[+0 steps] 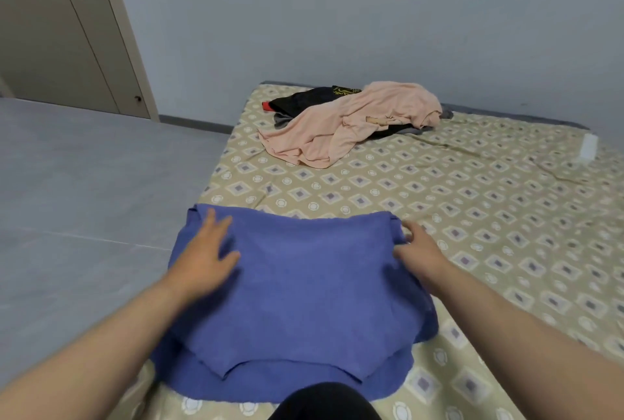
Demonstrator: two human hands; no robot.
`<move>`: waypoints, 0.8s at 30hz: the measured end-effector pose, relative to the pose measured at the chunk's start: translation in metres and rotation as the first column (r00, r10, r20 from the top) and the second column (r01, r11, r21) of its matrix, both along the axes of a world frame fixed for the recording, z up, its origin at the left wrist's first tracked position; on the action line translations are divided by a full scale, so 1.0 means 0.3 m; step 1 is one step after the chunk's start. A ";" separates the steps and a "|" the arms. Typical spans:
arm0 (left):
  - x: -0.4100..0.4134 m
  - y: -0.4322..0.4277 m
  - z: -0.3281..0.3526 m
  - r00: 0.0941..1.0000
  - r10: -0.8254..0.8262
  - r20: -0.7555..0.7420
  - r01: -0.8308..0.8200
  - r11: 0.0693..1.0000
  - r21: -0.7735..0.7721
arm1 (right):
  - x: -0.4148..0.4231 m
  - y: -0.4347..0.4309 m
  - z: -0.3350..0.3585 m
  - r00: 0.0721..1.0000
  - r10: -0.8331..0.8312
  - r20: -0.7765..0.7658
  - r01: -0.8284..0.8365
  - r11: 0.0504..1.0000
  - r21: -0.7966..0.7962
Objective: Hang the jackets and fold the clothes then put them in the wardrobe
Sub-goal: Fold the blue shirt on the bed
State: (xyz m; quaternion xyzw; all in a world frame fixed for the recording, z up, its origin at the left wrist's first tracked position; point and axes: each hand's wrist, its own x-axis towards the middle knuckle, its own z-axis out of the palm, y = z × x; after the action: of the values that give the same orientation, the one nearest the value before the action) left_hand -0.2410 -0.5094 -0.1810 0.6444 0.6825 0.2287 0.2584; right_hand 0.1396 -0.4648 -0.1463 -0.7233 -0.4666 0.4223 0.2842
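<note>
L hand (206, 250) fingers spread, flat on blue garment (297, 291), pinning fold. R hand (417, 247) pinches rt edge, prob. to tuck side in. Garment part-folded on mattress (472, 217) near front edge; unfolded pile (351, 122) waits at far end.

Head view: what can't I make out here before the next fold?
All in the head view:
Dark clothes: mostly under the pink garment; count unclear.
Right hand: motion-blurred; grip on the blue garment uncertain.
Door: cut by frame edges; wardrobe or not, unclear.
White object: too small.
</note>
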 end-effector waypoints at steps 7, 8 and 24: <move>0.084 -0.252 -0.191 0.849 -0.174 -0.499 0.131 0.984 -0.120 | 0.063 -0.234 -0.144 0.960 -0.117 0.256 0.153 0.980 -0.129; 0.091 -0.288 -0.183 0.856 -0.162 -0.491 0.135 0.987 -0.090 | 0.060 -0.250 -0.148 0.978 -0.158 0.139 0.178 0.973 -0.146; 0.114 -0.476 -0.176 0.977 0.184 0.111 -0.177 0.982 -0.069 | -0.346 -0.224 0.050 0.879 0.008 -0.477 0.017 0.999 0.048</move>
State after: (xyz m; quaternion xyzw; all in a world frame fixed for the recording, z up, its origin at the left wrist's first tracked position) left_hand -0.2068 -0.6523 -0.2338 0.5573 0.7284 0.2685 0.2946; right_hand 0.0359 -0.5321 -0.1314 -0.5907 -0.3911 0.5746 0.4097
